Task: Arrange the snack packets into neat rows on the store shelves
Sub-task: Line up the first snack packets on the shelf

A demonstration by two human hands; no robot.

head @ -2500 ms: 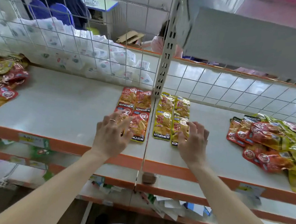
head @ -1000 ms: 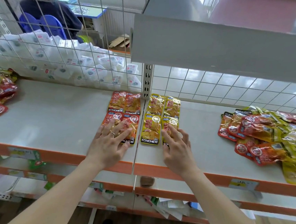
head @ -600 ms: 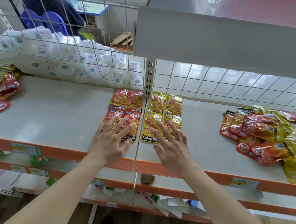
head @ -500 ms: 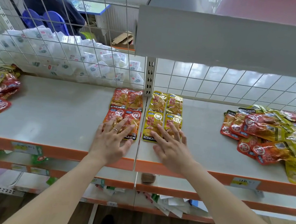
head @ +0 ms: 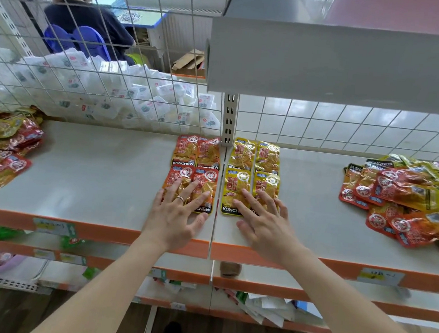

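- The left hand (head: pixel 176 216) lies open and flat, fingers straight and spread, on the two near red packets (head: pixel 196 161). A ring (head: pixel 180 199) sits on one finger, and the thumb lies at the packets' near edge.
- The right hand (head: pixel 264 221) is likewise open and flat. Its spread fingers press on the two near yellow packets (head: pixel 253 167), with the thumb over the bare shelf (head: pixel 92 170) just near of them.
- The red packets form a two-by-two block (four in all, edges touching) just left of the seam where two shelf boards meet.
- The yellow packets form a matching two-by-two block just right of that seam.
- Both blocks start at the far edge of the shelf, where their far pairs flank the foot of a slotted post (head: pixel 229 119), and reach toward the orange front lip.
- The right pile (head: pixel 408 200), a loose heap of mixed red and yellow packets, lies at the right end of the shelf, well apart from the yellow block.
- The left pile (head: pixel 0 145), another loose heap of the same kinds, lies at the left end, well apart from the red block.
- A wire grid (head: pixel 88 73) backs the shelf, and behind it on the left lies a heap of white packets (head: pixel 113 89).
- Farther back a person in a dark top (head: pixel 87 19) sits on a blue chair (head: pixel 88 38), back to the camera.
- An upper shelf (head: pixel 330 61) hangs over the right half.
- Price labels (head: pixel 379 275) are stuck on the orange lip.
- A lower shelf (head: pixel 282 279) sits beneath, with small items on it that are too blurred to make out.
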